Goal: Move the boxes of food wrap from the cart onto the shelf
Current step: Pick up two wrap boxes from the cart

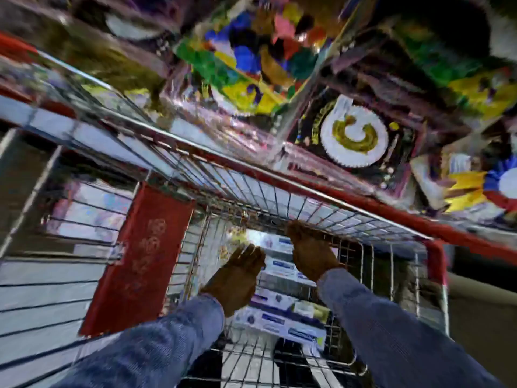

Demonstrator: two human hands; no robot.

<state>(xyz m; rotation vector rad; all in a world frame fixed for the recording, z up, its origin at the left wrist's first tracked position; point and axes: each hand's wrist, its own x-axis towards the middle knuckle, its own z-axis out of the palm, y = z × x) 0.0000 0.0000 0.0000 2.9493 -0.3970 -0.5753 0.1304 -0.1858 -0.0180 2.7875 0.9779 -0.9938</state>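
Observation:
The picture is blurred by motion. I look down into a wire cart with a red rim. Several white and blue boxes of food wrap lie stacked at its bottom. My left hand reaches down at the left end of the boxes, fingers spread and pointing down. My right hand reaches down at the far right side of the stack, fingers curled against the cart's wire wall. Whether either hand grips a box is not visible. Both arms wear blue sleeves. The shelf beyond the cart is packed with colourful goods.
A red child-seat flap stands left of my hands inside the cart. Packs of paper plates and bright party goods fill the shelf above the cart's far rim. Wire mesh walls close in on both sides.

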